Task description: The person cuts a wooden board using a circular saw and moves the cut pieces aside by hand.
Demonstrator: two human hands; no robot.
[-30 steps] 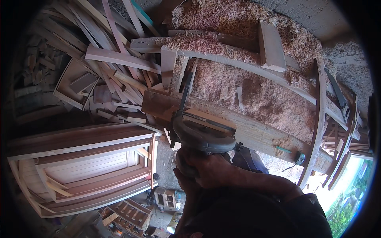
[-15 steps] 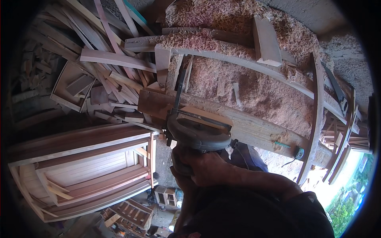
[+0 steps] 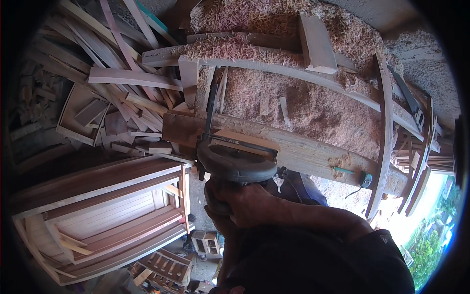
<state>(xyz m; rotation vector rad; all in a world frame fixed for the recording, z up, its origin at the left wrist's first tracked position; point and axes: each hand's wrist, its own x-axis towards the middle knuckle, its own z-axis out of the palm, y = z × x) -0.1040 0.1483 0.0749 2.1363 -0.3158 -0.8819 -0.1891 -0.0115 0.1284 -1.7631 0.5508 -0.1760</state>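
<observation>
A dark handheld power tool [image 3: 237,167] with a curved grey body and a long black guide bar rests at the near edge of a thick brown plank [image 3: 318,152]. Its exact kind is hard to make out from above. My right hand [image 3: 247,201] is closed round its near side. Just below, in shadow, my left hand [image 3: 220,219] is wrapped against the tool's rounded dark end, its fingers partly hidden. A paler strip of wood [image 3: 245,139] lies on the plank beside the bar.
Wood shavings [image 3: 313,105] heap behind the plank among upright frame pieces. A green pencil-like stick [image 3: 344,170] and a tape measure [image 3: 364,180] lie toward the plank's right end. A handsaw [image 3: 409,100] is farther right. Scrap boards [image 3: 134,78] and wooden frames [image 3: 117,206] crowd the left.
The whole view has shifted slightly, so everything sits a little farther left and up. Both hands stay on the power tool, which keeps nearly the same place against the plank.
</observation>
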